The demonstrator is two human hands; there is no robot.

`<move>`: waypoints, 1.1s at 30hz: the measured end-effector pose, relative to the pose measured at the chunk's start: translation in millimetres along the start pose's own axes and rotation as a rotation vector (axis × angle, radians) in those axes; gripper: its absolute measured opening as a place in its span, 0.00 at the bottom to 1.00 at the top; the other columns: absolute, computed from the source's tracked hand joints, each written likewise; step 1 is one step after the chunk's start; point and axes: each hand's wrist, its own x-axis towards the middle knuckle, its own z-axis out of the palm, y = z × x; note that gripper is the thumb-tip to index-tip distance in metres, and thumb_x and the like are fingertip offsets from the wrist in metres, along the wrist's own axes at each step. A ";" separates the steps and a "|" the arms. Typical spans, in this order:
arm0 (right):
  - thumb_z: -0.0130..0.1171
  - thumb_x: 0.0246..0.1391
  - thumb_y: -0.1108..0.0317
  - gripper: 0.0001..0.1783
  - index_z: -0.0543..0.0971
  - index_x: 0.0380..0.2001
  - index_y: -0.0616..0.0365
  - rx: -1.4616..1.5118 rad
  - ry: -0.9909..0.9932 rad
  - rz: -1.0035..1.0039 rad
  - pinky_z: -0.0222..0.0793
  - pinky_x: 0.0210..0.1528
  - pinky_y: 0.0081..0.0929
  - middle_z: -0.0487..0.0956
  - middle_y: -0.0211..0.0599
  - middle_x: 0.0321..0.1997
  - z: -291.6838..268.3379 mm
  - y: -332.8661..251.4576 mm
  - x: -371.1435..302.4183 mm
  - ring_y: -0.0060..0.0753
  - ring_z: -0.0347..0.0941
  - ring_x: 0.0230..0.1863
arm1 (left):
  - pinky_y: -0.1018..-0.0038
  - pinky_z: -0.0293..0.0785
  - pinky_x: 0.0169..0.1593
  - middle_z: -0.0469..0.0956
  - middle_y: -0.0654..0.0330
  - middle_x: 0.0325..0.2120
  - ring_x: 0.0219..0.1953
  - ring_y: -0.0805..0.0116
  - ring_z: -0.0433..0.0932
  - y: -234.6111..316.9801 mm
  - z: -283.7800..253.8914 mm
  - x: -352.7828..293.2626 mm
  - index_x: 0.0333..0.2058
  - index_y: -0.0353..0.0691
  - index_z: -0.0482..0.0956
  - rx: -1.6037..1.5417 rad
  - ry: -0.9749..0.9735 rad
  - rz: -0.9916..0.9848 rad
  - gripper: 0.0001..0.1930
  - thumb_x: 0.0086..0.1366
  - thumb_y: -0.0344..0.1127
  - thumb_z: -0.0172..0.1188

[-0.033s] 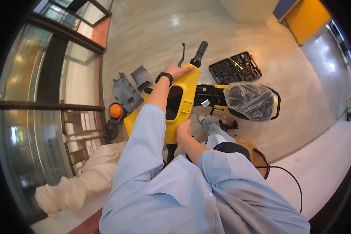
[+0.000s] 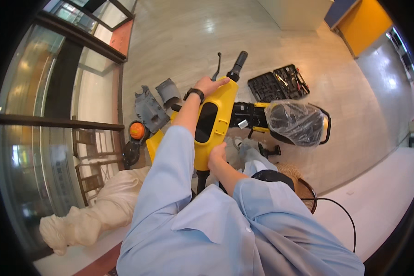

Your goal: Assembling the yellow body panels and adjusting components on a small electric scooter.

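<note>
A yellow handlebar cover (image 2: 221, 102) with a dark oval display panel (image 2: 206, 122) spans a scooter's handlebar. My left hand (image 2: 208, 86) grips its far end beside the black handlebar grip (image 2: 238, 63) and brake lever (image 2: 217, 66), thumb on top and the other fingers mostly hidden. At the near end, my right hand (image 2: 217, 154) is closed around the cover's edge, with its fingertips underneath and out of sight. Behind the cover stretches the scooter's dark open frame (image 2: 253, 114), and farther right its seat (image 2: 293, 120) is wrapped in clear plastic.
An open black toolbox (image 2: 279, 83) lies on the floor past the scooter. Grey panels (image 2: 150, 109) and an orange round object (image 2: 136, 130) sit by the glass doors at left. A pale statue (image 2: 96, 216) is near my left arm; a wicker chair (image 2: 292, 175) stands at right.
</note>
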 end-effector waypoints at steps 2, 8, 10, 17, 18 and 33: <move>0.30 0.62 0.37 0.44 0.75 0.53 0.70 0.063 -0.020 -0.009 0.63 0.61 0.41 0.75 0.53 0.59 1.5 1.6 25.6 0.51 0.70 0.61 | 0.62 0.72 0.54 0.78 0.41 0.47 0.51 0.48 0.77 -15.7 6.1 -15.4 0.49 0.27 0.77 -0.098 0.291 0.122 0.45 0.51 0.70 0.63; 0.31 0.63 0.37 0.43 0.74 0.54 0.70 0.093 -0.051 -0.103 0.65 0.60 0.40 0.74 0.52 0.59 -1.6 -4.3 14.8 0.51 0.71 0.59 | 0.53 0.67 0.52 0.73 0.39 0.46 0.50 0.39 0.71 -113.5 73.4 -133.1 0.48 0.29 0.71 -0.385 0.889 -0.215 0.30 0.65 0.56 0.52; 0.31 0.63 0.39 0.41 0.73 0.55 0.69 0.361 -0.186 -0.112 0.65 0.59 0.40 0.74 0.49 0.60 1.5 -5.5 -7.0 0.49 0.71 0.58 | 0.51 0.67 0.54 0.75 0.36 0.47 0.51 0.36 0.72 -131.0 93.3 -163.7 0.49 0.29 0.72 -0.553 0.594 -0.389 0.39 0.68 0.66 0.36; 0.33 0.63 0.43 0.34 0.72 0.54 0.59 0.321 -0.440 -0.239 0.67 0.57 0.41 0.76 0.41 0.56 -8.4 -7.6 -2.8 0.46 0.73 0.55 | 0.51 0.69 0.53 0.78 0.36 0.44 0.50 0.38 0.76 -111.1 106.4 -174.6 0.42 0.25 0.80 -0.574 0.466 -0.649 0.44 0.69 0.68 0.31; 0.32 0.64 0.42 0.32 0.73 0.52 0.56 0.319 -0.545 -0.296 0.68 0.56 0.43 0.77 0.38 0.54 -8.4 -10.6 0.5 0.45 0.74 0.54 | 0.52 0.69 0.54 0.79 0.37 0.44 0.50 0.40 0.76 -109.3 101.9 -171.4 0.42 0.26 0.81 -0.573 0.421 -0.654 0.44 0.68 0.68 0.31; 0.31 0.60 0.45 0.31 0.73 0.55 0.49 0.099 -0.502 -0.185 0.66 0.61 0.47 0.76 0.38 0.57 -21.5 -24.6 -2.8 0.46 0.72 0.58 | 0.59 0.74 0.52 0.81 0.41 0.40 0.47 0.47 0.81 -96.9 102.4 -171.3 0.40 0.32 0.83 -0.516 0.474 -0.681 0.38 0.70 0.62 0.32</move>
